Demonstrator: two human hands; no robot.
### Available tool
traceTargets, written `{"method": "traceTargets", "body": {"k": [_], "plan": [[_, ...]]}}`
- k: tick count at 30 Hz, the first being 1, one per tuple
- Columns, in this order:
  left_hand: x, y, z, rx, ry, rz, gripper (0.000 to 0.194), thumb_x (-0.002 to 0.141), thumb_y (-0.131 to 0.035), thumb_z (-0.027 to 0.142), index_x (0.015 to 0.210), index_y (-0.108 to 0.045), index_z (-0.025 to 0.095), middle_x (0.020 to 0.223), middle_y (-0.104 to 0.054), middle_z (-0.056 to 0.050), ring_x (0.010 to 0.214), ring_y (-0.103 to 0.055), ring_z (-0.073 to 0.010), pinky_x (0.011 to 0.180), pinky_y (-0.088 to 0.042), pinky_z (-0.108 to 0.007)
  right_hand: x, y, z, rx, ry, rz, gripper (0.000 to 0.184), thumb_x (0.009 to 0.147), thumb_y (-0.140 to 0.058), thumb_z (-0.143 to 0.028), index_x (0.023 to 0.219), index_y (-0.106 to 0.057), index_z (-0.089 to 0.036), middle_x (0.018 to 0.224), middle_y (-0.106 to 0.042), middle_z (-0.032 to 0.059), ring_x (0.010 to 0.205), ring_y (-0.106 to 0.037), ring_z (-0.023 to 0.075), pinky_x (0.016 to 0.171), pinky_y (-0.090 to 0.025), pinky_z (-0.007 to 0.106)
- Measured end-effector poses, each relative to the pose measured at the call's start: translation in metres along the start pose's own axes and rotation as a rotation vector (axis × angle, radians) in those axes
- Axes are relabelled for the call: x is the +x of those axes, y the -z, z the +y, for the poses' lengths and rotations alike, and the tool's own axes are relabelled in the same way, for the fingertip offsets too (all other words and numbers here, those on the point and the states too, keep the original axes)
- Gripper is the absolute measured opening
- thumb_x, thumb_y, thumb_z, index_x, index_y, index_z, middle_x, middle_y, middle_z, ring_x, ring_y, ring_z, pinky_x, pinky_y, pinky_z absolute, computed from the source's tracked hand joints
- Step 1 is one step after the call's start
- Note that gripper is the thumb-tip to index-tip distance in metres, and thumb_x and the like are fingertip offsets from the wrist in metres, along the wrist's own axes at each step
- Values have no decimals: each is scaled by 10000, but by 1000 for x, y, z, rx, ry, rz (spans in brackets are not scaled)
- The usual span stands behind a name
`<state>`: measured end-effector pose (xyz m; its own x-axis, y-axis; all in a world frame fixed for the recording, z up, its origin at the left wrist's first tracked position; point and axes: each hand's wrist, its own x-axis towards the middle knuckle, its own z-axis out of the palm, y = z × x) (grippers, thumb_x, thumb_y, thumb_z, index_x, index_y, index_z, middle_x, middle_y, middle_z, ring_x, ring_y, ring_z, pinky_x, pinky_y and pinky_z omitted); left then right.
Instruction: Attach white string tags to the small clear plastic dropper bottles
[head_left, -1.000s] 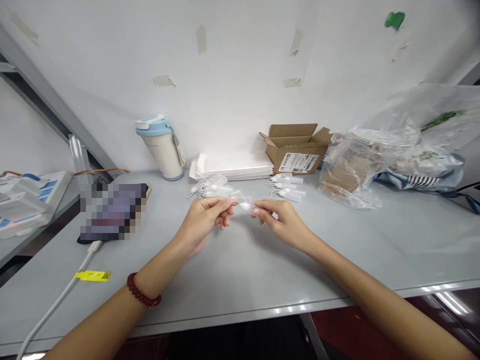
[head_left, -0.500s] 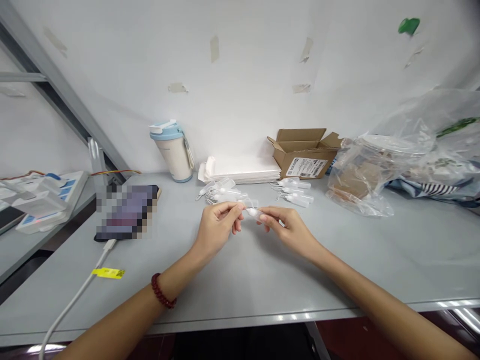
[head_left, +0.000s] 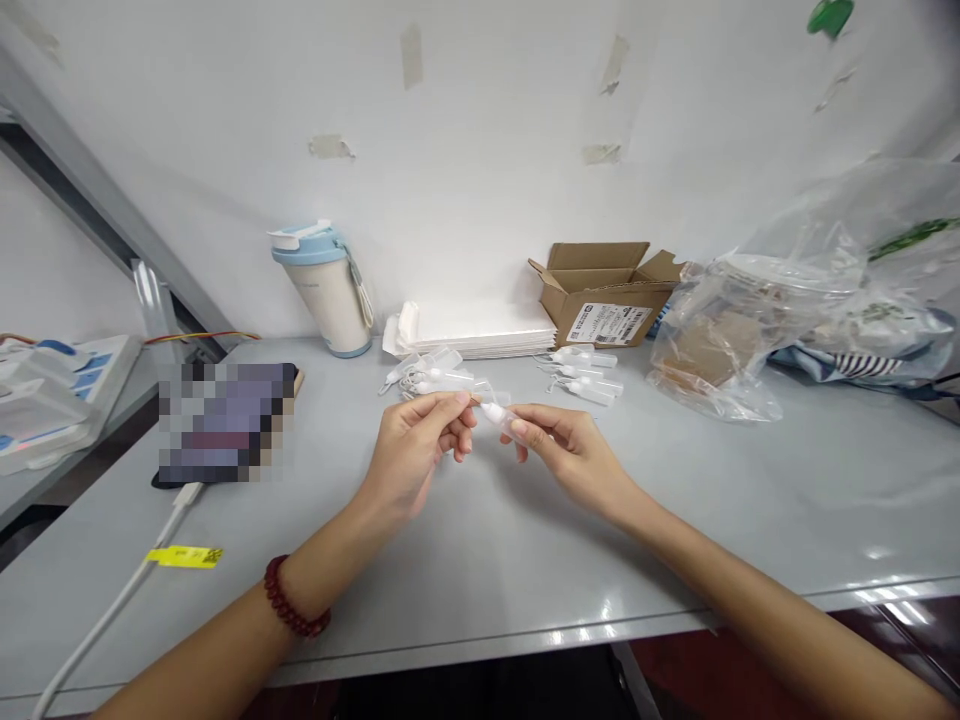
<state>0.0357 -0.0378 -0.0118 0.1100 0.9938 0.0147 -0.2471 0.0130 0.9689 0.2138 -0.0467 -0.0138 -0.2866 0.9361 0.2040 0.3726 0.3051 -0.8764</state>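
Note:
Between thumb and fingers, my right hand (head_left: 566, 445) holds a small translucent plastic bottle (head_left: 504, 418) with a white tip pointing left. My left hand (head_left: 424, 435) is pinched closed just left of that tip; a fine strand shows at the fingertips, too small to name. Behind my left hand lies a cluster of similar small bottles (head_left: 442, 380) with thin white strings. Another group of small bottles (head_left: 589, 385) rests behind my right hand, their strings toward the left.
A stack of white boxes or envelopes (head_left: 480, 330) lies against the wall beside an open cardboard box (head_left: 607, 310). To the left stand a tumbler (head_left: 326, 295) and a phone (head_left: 232, 420) on a white cable (head_left: 112, 620). Clear plastic bags (head_left: 720, 350) sit at right.
The bottle is now tilted, its white tip up and left, with more of its body showing in my right hand. Both hands keep their pinch. The camera view has shifted slightly.

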Motion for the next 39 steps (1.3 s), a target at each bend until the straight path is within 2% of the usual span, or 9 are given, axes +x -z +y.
{"method": "traceTargets", "body": {"k": [17, 21, 24, 26, 35, 39], "plan": [[1, -2, -2, -102, 70, -22, 152, 773, -649, 256, 774, -710, 117, 670, -571, -3, 520, -485, -55, 483, -380, -190, 1, 1, -2, -22, -36, -32, 278, 893, -447, -277, 924, -695, -154, 692, -613, 9, 595, -499, 104, 538, -333, 224], [-1, -2, -3, 63, -27, 18, 175, 787, -629, 274, 708, -691, 131, 614, -580, 4, 496, -489, -65, 477, -387, -197, 0, 0, -2, -42, -43, -26, 274, 887, -453, -285, 852, -687, -147, 638, -584, 1, 564, -468, 101, 519, -317, 222], [-3, -2, -4, 293, -166, 46, 239, 800, -608, 279, 610, -647, 140, 488, -553, 17, 457, -492, -80, 478, -403, -208, -1, -1, -1, -29, -51, -37, 275, 889, -445, -293, 832, -673, -150, 694, -610, 11, 564, -470, 98, 520, -323, 222], [-5, -2, -4, 382, -210, 37, 241, 804, -598, 279, 609, -643, 145, 462, -549, 23, 443, -494, -83, 473, -409, -207, -2, -1, 1, -25, -52, -39, 272, 890, -441, -294, 829, -666, -154, 725, -622, 15, 567, -469, 97, 524, -326, 224], [-4, -2, -4, 414, -153, -14, 235, 801, -585, 303, 631, -644, 152, 469, -561, 26, 443, -507, -90, 468, -426, -203, -2, -1, 6, -41, -9, -6, 251, 877, -449, -263, 812, -668, -159, 643, -575, -4, 558, -449, 103, 520, -320, 224], [-2, 0, -5, 438, -108, -42, 257, 798, -580, 329, 623, -639, 150, 464, -558, 22, 439, -496, -87, 469, -420, -202, 0, -1, 9, -83, 54, 12, 238, 881, -451, -247, 796, -656, -160, 675, -607, 5, 580, -486, 110, 546, -348, 227]]}}
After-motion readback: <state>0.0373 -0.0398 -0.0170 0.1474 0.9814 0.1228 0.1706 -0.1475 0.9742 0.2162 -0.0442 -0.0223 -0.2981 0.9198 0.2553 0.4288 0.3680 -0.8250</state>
